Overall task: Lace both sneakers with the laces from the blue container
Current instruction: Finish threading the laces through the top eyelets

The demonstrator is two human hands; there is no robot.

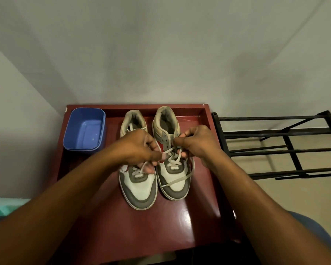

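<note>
Pale flat lace (172, 151) half-threads the right-side grey-and-white sneaker (175, 194); we pinch it with our left hand (138, 148) and right hand (197, 144).

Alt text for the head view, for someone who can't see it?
Left hand and right hand pinch a pale lace over the right sneaker, laced partway; the left sneaker looks laced. An empty blue container sits far left on the red table.

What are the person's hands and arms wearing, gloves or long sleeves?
Neither. The left hand and the right hand are bare, with no gloves, rings, watch or bracelet that I can see. No sleeves show anywhere up to the picture's edge.
</note>
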